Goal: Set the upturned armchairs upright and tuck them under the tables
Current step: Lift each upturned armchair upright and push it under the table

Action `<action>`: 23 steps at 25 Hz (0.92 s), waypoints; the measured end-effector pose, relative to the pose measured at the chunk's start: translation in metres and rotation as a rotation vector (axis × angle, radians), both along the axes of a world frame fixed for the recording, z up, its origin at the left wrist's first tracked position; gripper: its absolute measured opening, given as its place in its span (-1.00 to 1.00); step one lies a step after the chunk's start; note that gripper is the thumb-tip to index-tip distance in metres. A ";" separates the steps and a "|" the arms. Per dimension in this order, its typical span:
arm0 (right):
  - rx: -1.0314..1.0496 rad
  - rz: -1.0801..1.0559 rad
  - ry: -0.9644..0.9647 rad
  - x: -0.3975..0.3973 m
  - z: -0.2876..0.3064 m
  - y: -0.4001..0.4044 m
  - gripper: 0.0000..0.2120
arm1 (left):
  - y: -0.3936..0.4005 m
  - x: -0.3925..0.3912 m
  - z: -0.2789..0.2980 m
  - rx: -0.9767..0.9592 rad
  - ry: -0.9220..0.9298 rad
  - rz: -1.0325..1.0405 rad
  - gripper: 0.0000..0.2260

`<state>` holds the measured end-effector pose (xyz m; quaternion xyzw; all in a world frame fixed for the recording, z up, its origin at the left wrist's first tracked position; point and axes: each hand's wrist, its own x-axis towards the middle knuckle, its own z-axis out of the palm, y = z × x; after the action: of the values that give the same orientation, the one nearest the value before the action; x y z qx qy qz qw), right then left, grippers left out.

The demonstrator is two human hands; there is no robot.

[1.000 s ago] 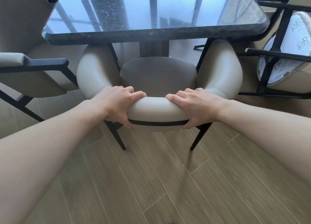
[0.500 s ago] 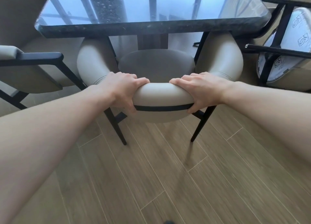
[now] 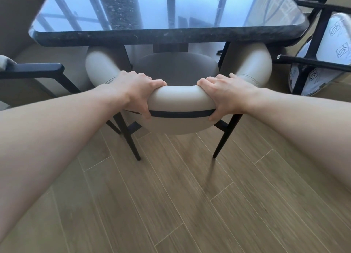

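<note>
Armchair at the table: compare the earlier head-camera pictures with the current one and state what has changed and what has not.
The armchair has slid forward, farther under the table. Nothing was taken hold of or released: the left hand and right hand still grip its backrest. The upturned chair on the right stays as it was.

The table (image 3: 167, 36) has a glossy, speckled stone top. The armchair (image 3: 180, 98) has smooth matt leather-like padding and matt black legs. The floor (image 3: 171, 195) shows wood grain.
</note>
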<state>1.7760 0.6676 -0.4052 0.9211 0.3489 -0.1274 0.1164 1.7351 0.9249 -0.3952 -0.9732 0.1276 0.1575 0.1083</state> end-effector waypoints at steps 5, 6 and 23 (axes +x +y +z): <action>-0.031 -0.059 -0.084 0.008 0.000 -0.003 -0.14 | -0.002 0.017 -0.001 0.007 -0.031 -0.004 -0.13; -0.029 -0.064 -0.074 0.009 0.001 -0.003 -0.14 | -0.003 0.018 -0.002 0.006 -0.039 -0.003 -0.13; 1.026 -0.693 0.267 -0.109 0.061 0.040 -0.34 | -0.036 -0.092 0.054 -1.306 -0.189 0.642 -0.55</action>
<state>1.6669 0.7080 -0.3440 0.8954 0.0586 -0.0881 -0.4326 1.6430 0.8885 -0.3412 -0.8384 -0.1058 -0.0114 -0.5346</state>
